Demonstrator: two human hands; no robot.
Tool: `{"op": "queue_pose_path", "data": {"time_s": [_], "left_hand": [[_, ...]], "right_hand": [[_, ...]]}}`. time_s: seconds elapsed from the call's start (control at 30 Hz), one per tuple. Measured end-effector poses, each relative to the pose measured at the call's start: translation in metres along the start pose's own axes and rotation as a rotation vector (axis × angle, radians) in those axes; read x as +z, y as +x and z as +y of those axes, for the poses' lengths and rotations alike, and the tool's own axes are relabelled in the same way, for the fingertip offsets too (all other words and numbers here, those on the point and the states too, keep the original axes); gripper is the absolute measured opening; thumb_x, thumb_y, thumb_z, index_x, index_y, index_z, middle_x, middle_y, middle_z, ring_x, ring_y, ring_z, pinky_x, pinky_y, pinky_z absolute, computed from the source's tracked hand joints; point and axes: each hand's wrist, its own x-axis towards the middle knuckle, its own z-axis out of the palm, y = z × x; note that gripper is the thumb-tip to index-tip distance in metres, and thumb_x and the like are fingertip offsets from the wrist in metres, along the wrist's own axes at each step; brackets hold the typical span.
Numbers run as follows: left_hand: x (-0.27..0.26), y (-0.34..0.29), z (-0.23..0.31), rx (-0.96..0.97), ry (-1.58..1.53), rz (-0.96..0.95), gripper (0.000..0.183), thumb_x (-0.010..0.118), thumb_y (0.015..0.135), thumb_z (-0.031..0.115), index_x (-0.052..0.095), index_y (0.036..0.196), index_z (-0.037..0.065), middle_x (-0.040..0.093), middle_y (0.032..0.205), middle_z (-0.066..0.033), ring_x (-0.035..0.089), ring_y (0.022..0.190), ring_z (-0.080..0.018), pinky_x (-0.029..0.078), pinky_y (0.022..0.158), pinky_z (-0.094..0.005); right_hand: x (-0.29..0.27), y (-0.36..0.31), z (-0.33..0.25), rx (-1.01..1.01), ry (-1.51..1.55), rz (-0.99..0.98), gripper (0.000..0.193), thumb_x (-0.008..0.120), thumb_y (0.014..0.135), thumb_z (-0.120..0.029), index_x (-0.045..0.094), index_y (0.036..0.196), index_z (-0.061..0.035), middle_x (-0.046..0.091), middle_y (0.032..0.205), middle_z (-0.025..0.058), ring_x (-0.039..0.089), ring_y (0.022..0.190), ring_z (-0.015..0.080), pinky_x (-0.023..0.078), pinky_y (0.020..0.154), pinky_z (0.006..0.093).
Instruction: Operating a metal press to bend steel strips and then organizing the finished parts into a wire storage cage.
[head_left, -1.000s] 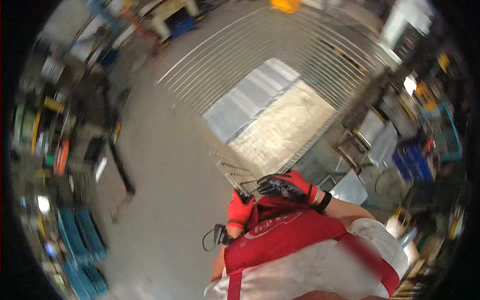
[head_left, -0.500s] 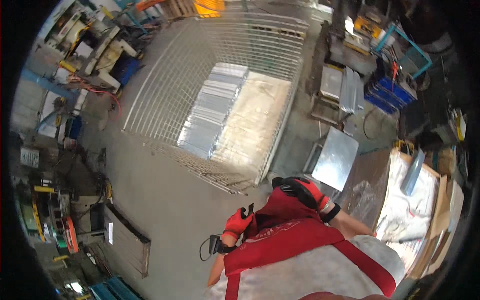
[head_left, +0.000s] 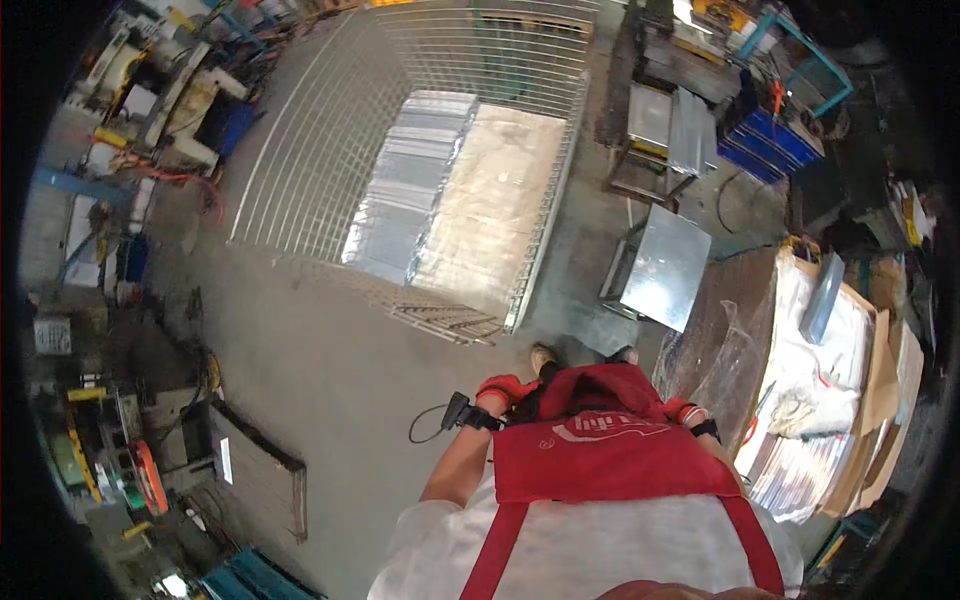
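Head view: your left hand and right hand, both in red gloves, rest beside your apron; their grip I cannot tell.

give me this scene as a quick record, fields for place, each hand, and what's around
place: workshop with a concrete floor
left hand: left hand in a red glove, at the apron's edge, a small black device strapped at the wrist; grip cannot be told
right hand: right hand in a red glove, mostly hidden behind the red apron
ahead: wire cage holding stacked metal sheets
right side: metal sheet on a stand, table with a white cloth
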Motion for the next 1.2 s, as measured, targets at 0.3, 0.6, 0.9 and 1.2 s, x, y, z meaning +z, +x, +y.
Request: {"op": "queue_pose_path", "data": {"time_s": [0.3, 0.6, 0.9, 1.2], "left_hand": [[0.034, 0.066, 0.03, 0.252, -0.183, -0.301, 0.044, 0.056, 0.073, 0.045, 0.062, 0.073, 0.002, 0.058, 0.06, -0.0081, 0.057, 0.057, -0.0181, 0.042, 0.054, -0.0328], [0.044, 0.083, 0.099, 0.515, -0.4, -0.307, 0.018, 0.051, 0.076, 0.023, 0.059, 0.084, 0.009, 0.06, 0.072, -0.0098, 0.057, 0.063, -0.0238, 0.043, 0.057, -0.0351], [0.024, 0.005, 0.257, 0.586, -0.385, 0.143, 0.022, 0.052, 0.075, 0.025, 0.061, 0.085, 0.007, 0.061, 0.072, -0.0102, 0.058, 0.064, -0.0213, 0.043, 0.056, -0.0343], [-0.051, 0.007, 0.373, 0.123, -0.236, 0.285, 0.028, 0.055, 0.071, 0.033, 0.064, 0.082, 0.008, 0.061, 0.074, -0.016, 0.059, 0.068, -0.0277, 0.044, 0.061, -0.0377]], "right_hand": [[-0.022, -0.044, 0.059, -0.09, 0.231, 0.048, 0.04, 0.05, 0.075, -0.044, 0.062, 0.086, -0.0079, 0.06, 0.086, 0.0162, 0.056, 0.084, 0.0343, 0.044, 0.071, 0.0401], [-0.096, -0.027, 0.127, -0.165, 0.438, 0.029, 0.036, 0.055, 0.074, -0.042, 0.062, 0.078, -0.0062, 0.06, 0.074, 0.0163, 0.058, 0.073, 0.0309, 0.044, 0.063, 0.0393], [-0.169, 0.13, 0.232, -0.48, 0.198, -0.066, 0.037, 0.056, 0.072, -0.043, 0.061, 0.082, -0.0071, 0.06, 0.081, 0.0171, 0.057, 0.078, 0.0322, 0.044, 0.066, 0.0395], [-0.288, 0.211, 0.216, -0.586, 0.068, -0.057, 0.038, 0.055, 0.073, -0.043, 0.061, 0.084, -0.0075, 0.06, 0.081, 0.0169, 0.057, 0.078, 0.0324, 0.044, 0.066, 0.0397]]}}
